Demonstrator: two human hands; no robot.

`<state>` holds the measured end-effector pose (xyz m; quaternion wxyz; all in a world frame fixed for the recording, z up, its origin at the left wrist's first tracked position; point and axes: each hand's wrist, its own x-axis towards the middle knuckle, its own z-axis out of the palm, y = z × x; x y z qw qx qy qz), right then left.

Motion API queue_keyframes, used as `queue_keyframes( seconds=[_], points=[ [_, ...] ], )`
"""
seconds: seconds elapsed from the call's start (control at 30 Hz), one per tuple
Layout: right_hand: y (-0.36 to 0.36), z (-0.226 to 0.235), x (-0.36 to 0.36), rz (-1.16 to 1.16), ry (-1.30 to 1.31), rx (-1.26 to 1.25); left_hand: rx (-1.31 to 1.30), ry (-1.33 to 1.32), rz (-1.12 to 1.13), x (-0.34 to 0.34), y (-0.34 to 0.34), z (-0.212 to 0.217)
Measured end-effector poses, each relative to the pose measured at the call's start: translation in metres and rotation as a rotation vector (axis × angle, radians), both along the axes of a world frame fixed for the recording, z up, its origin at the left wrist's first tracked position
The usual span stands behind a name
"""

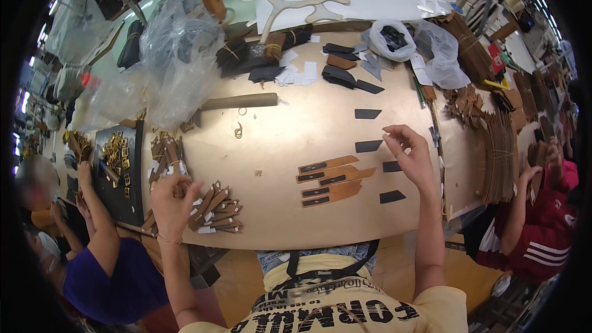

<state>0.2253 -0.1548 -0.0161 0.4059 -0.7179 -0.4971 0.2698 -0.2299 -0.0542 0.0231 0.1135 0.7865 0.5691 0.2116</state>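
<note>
Closest to the camera is the wearer's pale yellow T-shirt (290, 308) with dark printing, and beyond it the near edge of a tan surface (271, 209). Over the left part of that surface, the left hand (176, 200) has its fingers curled beside a pile of brown strips (216, 208) with small white tags; whether it grips anything, I cannot tell. Farther right, the right hand (407, 151) is loosely open, fingers bent, with nothing visible between thumb and fingertips. It is just beside one of four dark slanted pieces (367, 147) spaced out on the surface; whether it touches that piece is unclear. Between the hands, nearer the right one, orange-brown strips (353, 176) lie close together, each bearing a dark rectangular patch. Beyond them are a brown roll (243, 100), stacked dark pieces (339, 76) and a clear plastic bag (182, 55). To the left, a black tray (137, 176) holds gold-coloured buckles (116, 149) near a co-worker in purple (117, 280); to the right, another person in dark red (539, 234) handles brown pieces (538, 160).
</note>
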Motion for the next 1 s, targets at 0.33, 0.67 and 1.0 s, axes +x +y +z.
queue_keyframes(
  seconds=[0.33,0.67,1.0],
  points=[
    [-0.011,0.010,-0.004,0.024,-0.277,0.088,0.031,-0.100,-0.584,0.184,0.093,-0.037],
    [-0.056,0.001,-0.004,-0.034,-0.137,-0.035,-0.340,-0.020,-0.808,0.204,0.029,-0.055],
    [-0.034,-0.013,-0.039,0.091,-0.246,0.084,-0.182,-0.031,-0.800,0.183,0.018,-0.069]
  ],
)
